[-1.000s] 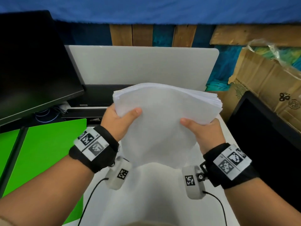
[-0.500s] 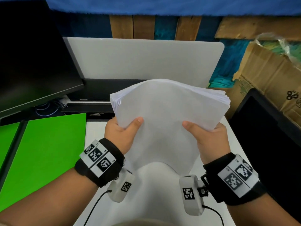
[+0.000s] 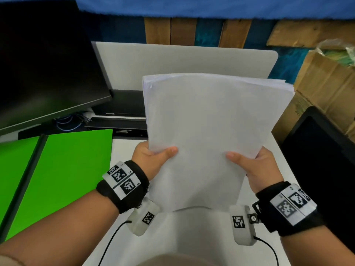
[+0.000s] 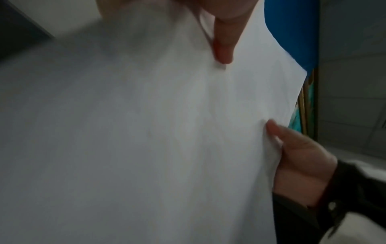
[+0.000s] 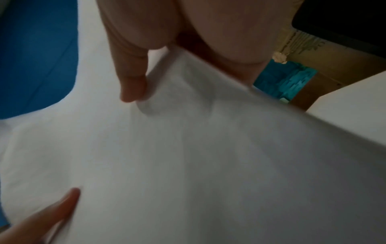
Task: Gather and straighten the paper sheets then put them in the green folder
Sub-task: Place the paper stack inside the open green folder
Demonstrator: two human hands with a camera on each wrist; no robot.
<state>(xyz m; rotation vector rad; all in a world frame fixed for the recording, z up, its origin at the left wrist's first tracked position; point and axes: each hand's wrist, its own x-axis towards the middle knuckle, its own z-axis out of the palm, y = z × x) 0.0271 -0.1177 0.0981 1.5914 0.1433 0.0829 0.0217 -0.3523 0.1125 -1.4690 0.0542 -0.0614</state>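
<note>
Your left hand and right hand each pinch the paper stack (thumbs in front); green folder lies open beside your left hand.

the place looks like an office workspace, a little improvised. a white table carries a large dark monitor on the left, with cables under it, and a second black screen stands at the right edge. a pale divider panel closes the back of the table. behind it are wooden planks and a blue cloth, and a cardboard box stands at the right.
</note>
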